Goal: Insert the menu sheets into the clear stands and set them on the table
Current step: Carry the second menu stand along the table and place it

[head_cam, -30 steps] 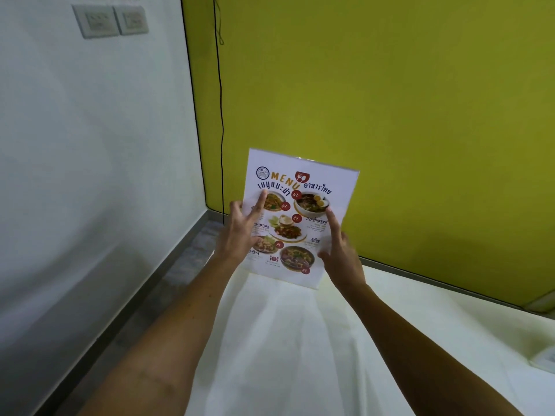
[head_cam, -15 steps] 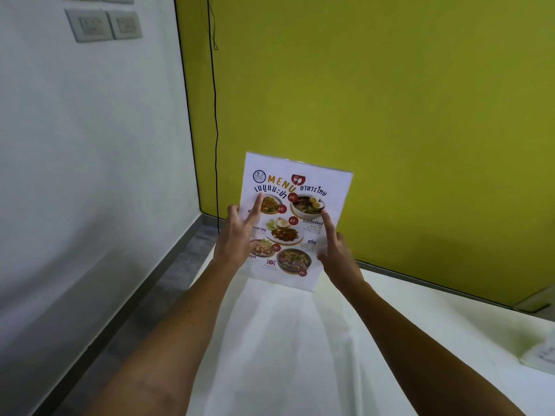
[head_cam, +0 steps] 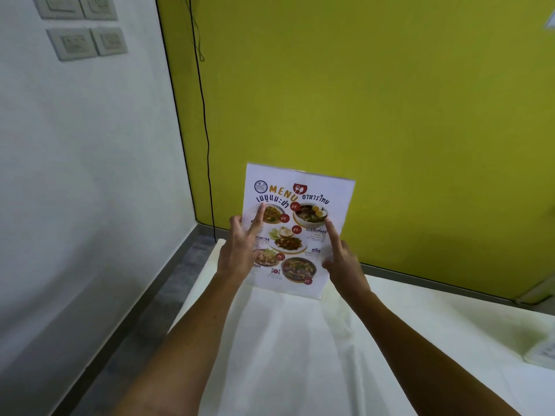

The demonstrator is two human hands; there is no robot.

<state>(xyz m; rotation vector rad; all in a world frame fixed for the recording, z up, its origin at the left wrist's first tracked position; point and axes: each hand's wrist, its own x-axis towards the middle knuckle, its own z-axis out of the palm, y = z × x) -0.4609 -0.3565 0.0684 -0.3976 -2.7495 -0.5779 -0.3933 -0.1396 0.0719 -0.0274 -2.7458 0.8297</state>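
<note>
A clear stand with a printed menu sheet (head_cam: 300, 223) inside it stands upright near the far end of the white-covered table (head_cam: 300, 355). The sheet shows food photos and the word MENU. My left hand (head_cam: 240, 250) grips its left edge, index finger stretched up over the front. On the right side, my right hand (head_cam: 342, 259) holds the edge with its index finger pointing up along the sheet. The stand's base seems to rest at or just above the cloth; contact is hard to tell.
A yellow wall (head_cam: 390, 115) rises right behind the table, with a black cable (head_cam: 207, 145) hanging down near the corner. The white wall (head_cam: 75, 175) at left carries sockets (head_cam: 87, 43). A white object (head_cam: 545, 352) lies at the table's right edge.
The stand with the menu has come down slightly toward the tablecloth, both hands still on its sides. The view has tilted a little, showing more of the wall.
</note>
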